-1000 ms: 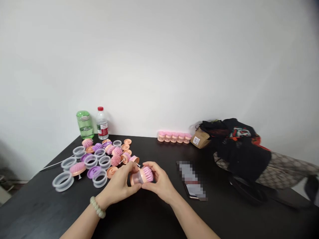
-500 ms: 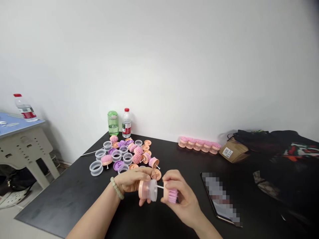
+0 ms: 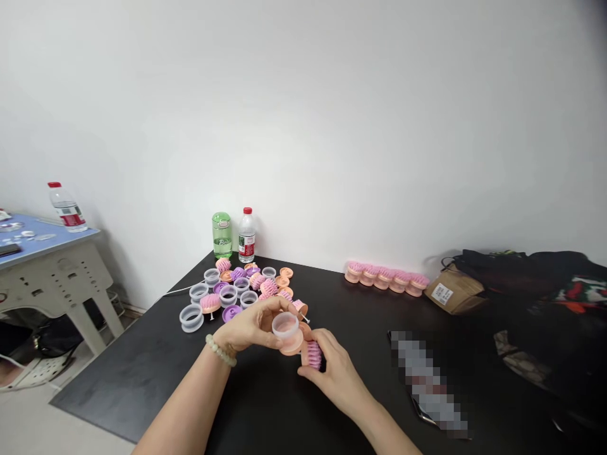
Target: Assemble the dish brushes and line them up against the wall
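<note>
My left hand (image 3: 249, 327), a beaded bracelet at its wrist, grips a clear plastic ring (image 3: 285, 323) with a peach-coloured cap (image 3: 293, 345) against its lower end. The ring's open side is tilted up towards me. My right hand (image 3: 340, 374) is closed around a brush head (image 3: 313, 355) with pink-purple bristles and a peach base. The bristles face right, and the base is close beside the cap; whether they touch I cannot tell. Behind my left hand lie loose clear rings (image 3: 191, 318), purple caps (image 3: 231, 313) and brush heads (image 3: 210, 304), some with white stems.
Assembled pink brushes (image 3: 382, 278) stand in a row by the wall. A green bottle (image 3: 222, 237) and a water bottle (image 3: 247, 237) are at the back left. To the right are a phone (image 3: 424, 414), partly blurred out, a brown paper bag (image 3: 455, 291) and dark cloth (image 3: 531, 272).
My left hand has turned the ring and cap so the opening tilts up instead of right. My right hand has brought the brush head left, closer to the cap; its white stem no longer shows.
</note>
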Action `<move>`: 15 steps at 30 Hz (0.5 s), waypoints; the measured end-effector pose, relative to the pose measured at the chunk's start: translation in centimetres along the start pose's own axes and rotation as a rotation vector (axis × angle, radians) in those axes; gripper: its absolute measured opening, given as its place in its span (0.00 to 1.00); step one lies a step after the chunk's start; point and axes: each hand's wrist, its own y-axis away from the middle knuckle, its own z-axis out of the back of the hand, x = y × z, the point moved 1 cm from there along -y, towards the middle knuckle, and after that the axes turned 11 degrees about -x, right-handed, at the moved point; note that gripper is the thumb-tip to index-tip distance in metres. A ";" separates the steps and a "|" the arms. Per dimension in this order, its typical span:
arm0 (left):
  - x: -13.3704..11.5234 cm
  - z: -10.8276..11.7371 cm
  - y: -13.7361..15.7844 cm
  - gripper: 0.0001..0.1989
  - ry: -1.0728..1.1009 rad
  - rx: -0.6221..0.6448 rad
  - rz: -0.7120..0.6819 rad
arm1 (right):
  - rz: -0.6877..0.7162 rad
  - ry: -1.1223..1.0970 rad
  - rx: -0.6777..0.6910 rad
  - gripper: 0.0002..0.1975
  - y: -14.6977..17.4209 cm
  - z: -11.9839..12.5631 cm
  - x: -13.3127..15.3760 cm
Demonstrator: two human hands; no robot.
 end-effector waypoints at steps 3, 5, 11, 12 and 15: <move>0.4 -0.3 -0.3 0.23 -0.047 -0.031 -0.014 | 0.052 0.046 -0.012 0.23 0.2 -1.0 -0.5; 0.9 -0.4 -0.5 0.23 -0.064 -0.050 -0.027 | 0.086 0.069 -0.066 0.26 0.1 -1.4 -1.0; 1.9 -0.2 -0.8 0.22 -0.109 -0.093 -0.031 | 0.200 0.125 -0.250 0.25 -0.3 -0.8 -2.4; 2.0 -0.2 -0.8 0.23 -0.132 -0.097 -0.027 | 0.224 0.131 -0.278 0.24 -0.3 -0.5 -2.6; 2.4 -0.2 -0.9 0.22 -0.220 -0.090 -0.029 | 0.311 0.127 -0.350 0.21 -0.3 0.1 -2.5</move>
